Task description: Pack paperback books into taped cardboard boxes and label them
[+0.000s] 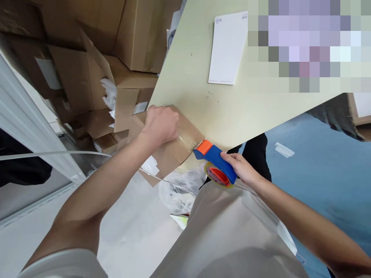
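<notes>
A small brown cardboard box (188, 129) lies at the near left edge of the pale table, with clear tape along its top. My left hand (162, 122) presses on it, fingers curled down against the cardboard; the fingertips are hidden. In my right hand (239, 166) is a blue and orange tape dispenser (218, 155), gripped by its blue body. Its orange head touches the right end of the box. A roll of clear tape (217, 175) with a red core sits in the dispenser, on the side toward my body.
A white pad or stack of cards (228, 48) lies on the table (185, 81). Cardboard boxes (142, 36) crowd the left, one open with white packing inside. A white strap (55, 153) crosses the left side. Clear plastic (176, 189) hangs below the box. The upper right is pixelated.
</notes>
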`<action>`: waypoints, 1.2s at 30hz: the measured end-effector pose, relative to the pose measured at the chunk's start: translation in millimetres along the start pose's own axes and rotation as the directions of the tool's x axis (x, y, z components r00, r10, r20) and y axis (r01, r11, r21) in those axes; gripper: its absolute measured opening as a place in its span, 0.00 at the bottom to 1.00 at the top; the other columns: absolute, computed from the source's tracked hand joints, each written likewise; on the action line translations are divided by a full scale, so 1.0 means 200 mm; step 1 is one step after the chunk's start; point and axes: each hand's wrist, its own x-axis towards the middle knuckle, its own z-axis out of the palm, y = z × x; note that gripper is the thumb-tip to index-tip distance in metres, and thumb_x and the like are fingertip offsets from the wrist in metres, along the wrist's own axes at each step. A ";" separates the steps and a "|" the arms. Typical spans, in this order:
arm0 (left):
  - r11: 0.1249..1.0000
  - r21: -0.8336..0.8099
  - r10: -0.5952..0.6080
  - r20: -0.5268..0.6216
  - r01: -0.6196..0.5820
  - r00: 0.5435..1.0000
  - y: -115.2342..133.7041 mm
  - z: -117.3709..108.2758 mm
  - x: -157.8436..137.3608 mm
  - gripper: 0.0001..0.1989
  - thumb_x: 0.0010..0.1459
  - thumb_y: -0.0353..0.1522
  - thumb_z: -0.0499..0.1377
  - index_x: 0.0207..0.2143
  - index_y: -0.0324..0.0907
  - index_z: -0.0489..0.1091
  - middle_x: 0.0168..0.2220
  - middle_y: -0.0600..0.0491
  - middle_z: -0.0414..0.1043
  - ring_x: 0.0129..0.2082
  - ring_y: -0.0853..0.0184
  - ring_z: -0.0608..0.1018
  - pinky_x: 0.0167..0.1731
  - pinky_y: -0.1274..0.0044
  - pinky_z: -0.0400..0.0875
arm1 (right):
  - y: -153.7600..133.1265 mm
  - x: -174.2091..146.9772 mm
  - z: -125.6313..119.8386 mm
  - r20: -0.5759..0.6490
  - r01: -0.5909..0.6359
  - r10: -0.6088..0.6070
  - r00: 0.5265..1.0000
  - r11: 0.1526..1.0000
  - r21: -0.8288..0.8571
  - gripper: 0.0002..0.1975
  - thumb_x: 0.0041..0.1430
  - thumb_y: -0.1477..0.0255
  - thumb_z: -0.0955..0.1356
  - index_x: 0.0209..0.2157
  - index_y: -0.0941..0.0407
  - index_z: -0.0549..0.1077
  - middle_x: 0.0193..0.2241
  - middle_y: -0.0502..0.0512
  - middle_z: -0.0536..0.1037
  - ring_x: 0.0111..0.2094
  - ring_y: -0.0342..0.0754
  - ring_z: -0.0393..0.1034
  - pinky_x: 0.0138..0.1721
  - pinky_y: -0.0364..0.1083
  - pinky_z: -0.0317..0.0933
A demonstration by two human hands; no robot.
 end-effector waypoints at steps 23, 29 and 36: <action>0.930 -0.368 -0.079 -0.150 0.019 0.986 -0.50 0.04 -0.21 0.42 0.39 0.57 0.64 0.50 0.36 0.71 0.46 0.49 0.73 0.54 0.50 0.69 0.58 0.59 0.54 | -0.43 0.21 0.12 0.009 0.135 -0.134 0.991 0.990 -0.038 0.24 0.63 0.54 0.58 0.44 0.56 0.73 0.40 0.57 0.81 0.45 0.53 0.75 0.47 0.51 0.69; 0.727 -0.612 -0.511 -0.181 0.310 0.841 -0.43 0.03 -0.23 0.39 0.55 0.57 0.51 0.60 0.41 0.62 0.59 0.43 0.63 0.60 0.47 0.62 0.60 0.58 0.49 | -0.94 0.35 0.26 0.079 0.076 -0.072 0.994 0.996 -0.051 0.22 0.63 0.53 0.59 0.38 0.56 0.73 0.33 0.56 0.81 0.40 0.52 0.76 0.45 0.51 0.70; 0.806 -0.586 -0.350 -0.361 0.081 0.864 -0.21 0.29 -0.47 0.50 0.48 0.59 0.56 0.68 0.53 0.41 0.71 0.47 0.27 0.68 0.41 0.37 0.59 0.45 0.34 | -1.02 0.39 0.32 -0.080 0.270 -0.296 0.952 0.934 -0.236 0.14 0.61 0.56 0.64 0.32 0.52 0.70 0.25 0.49 0.78 0.32 0.48 0.74 0.37 0.47 0.70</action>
